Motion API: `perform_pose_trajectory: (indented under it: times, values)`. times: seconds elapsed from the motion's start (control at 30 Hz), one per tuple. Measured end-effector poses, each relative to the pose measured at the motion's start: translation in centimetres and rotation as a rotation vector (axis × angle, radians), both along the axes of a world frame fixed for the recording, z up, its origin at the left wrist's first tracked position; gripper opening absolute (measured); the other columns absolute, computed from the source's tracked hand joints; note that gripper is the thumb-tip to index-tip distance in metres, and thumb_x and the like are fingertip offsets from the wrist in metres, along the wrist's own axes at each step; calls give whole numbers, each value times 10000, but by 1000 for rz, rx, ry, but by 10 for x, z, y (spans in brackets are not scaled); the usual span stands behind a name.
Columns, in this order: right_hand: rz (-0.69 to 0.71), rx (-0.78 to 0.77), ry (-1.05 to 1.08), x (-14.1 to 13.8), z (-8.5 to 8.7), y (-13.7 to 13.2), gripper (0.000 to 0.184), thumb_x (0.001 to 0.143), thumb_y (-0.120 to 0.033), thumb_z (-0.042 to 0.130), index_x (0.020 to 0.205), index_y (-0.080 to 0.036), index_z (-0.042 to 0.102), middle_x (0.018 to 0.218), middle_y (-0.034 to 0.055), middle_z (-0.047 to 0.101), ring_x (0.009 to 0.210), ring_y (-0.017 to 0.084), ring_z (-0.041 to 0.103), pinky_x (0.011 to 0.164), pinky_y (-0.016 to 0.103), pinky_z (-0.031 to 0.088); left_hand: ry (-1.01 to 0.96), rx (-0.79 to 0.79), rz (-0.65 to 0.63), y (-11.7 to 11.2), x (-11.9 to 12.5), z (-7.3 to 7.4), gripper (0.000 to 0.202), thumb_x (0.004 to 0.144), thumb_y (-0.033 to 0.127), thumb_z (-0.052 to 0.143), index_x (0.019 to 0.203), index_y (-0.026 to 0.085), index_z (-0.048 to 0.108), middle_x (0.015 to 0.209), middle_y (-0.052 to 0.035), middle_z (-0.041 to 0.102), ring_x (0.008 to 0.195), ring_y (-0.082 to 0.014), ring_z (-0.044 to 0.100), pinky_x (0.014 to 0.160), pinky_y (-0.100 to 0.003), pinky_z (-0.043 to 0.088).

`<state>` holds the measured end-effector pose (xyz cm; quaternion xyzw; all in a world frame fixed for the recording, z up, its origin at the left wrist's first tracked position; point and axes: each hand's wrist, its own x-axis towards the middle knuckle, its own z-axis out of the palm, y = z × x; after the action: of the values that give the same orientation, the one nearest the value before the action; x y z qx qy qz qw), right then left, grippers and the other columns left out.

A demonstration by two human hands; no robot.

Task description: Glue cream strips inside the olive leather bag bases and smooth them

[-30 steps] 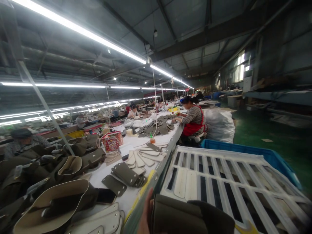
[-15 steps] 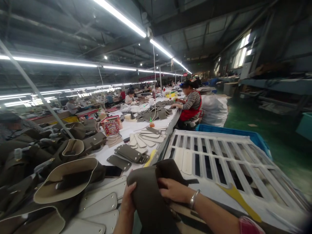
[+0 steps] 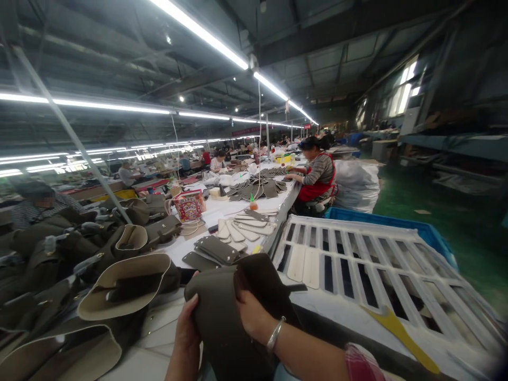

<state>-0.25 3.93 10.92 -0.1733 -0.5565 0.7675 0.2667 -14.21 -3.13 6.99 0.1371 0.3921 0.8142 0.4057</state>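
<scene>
The left hand [image 3: 186,338] closes, thumb up, on the edge of a curved olive leather panel [image 3: 220,312], while the right hand [image 3: 250,317] clasps its inner fold, seemingly to keep it bent. Left of both hands, cream-lined bag shells [image 3: 119,288] lie on the tabletop [image 3: 180,247]; to their right is a white slatted rack [image 3: 357,264].

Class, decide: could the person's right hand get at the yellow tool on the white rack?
Probably yes: the yellow tool lies uncovered on the white rack, though the right hand now grips the olive piece.
</scene>
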Motion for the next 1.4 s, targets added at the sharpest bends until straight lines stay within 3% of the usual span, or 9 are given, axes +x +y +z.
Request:
perform_pose_trajectory:
  times: [0.17, 0.3, 0.43, 0.53, 0.83, 1.03, 1.17, 1.3, 1.4]
  values:
    - [19, 43, 165, 17, 30, -6, 346, 812, -480, 493, 929, -171, 598, 847, 25, 613, 832, 163, 560, 816, 294, 410, 16, -16, 42, -22, -8, 12, 698, 628, 339, 649, 1286, 277, 423, 1069, -24, 650, 966, -277, 602, 903, -379, 440]
    - [25, 123, 122, 34, 36, -14, 294, 756, -427, 598, 889, -165, 591, 827, 7, 600, 801, 155, 547, 756, 272, 411, 20, 18, -16, -31, 9, 12, 671, 675, 353, 612, 1306, 307, 387, 1122, -19, 625, 1015, -280, 577, 930, -390, 420]
    - [-46, -219, 206, 43, 37, -22, 301, 767, -465, 560, 783, -165, 574, 743, -1, 587, 707, 128, 543, 699, 262, 417, 28, 24, -70, -35, 21, 9, 620, 730, 385, 555, 1316, 316, 367, 1183, -22, 588, 1048, -286, 556, 945, -404, 404]
    - [-105, -309, 173, 48, 41, -22, 315, 695, -462, 631, 722, -155, 565, 679, -6, 572, 629, 118, 528, 629, 251, 410, 53, 18, -87, -36, 27, 11, 631, 724, 377, 562, 1319, 332, 355, 1203, -9, 574, 1054, -281, 552, 941, -391, 409]
    - [-377, 138, -19, 93, 55, -4, 282, 717, -416, 587, 628, -149, 565, 552, -9, 541, 535, 104, 478, 548, 234, 363, 94, -79, -21, -32, 46, 30, 731, 650, 351, 648, 1320, 299, 360, 1047, 1, 659, 981, -282, 589, 871, -380, 466]
    - [-366, 453, -275, 184, 56, -15, 334, 771, -433, 512, 554, -181, 483, 528, -8, 482, 505, 107, 431, 513, 246, 343, -57, -125, 158, -23, 47, 36, 435, 696, 307, 600, 1120, 216, 571, 751, 13, 686, 623, -157, 629, 603, -249, 517]
    - [-739, 536, -584, 289, 19, 0, 457, 870, -446, 268, 524, -208, 447, 579, 48, 508, 592, 167, 508, 669, 334, 395, -122, -90, 186, -9, 51, 45, 290, 696, 264, 580, 971, 184, 623, 729, 5, 682, 601, -159, 628, 572, -263, 518]
    - [-944, 658, -977, 417, -83, 22, 197, 756, -407, 465, 708, -241, 557, 841, 143, 609, 815, 276, 596, 730, 399, 431, -161, -19, 72, 13, 60, 46, 268, 720, 267, 554, 968, 189, 620, 747, -3, 689, 636, -179, 640, 665, -331, 532]
    - [-998, 801, -1164, 479, -141, 18, 601, 523, -339, 658, 1094, -177, 566, 1243, 249, 445, 1125, 422, 434, 888, 532, 370, -186, -27, -6, 29, 72, 43, 295, 737, 268, 531, 1007, 183, 611, 742, -15, 694, 649, -184, 647, 692, -334, 531]
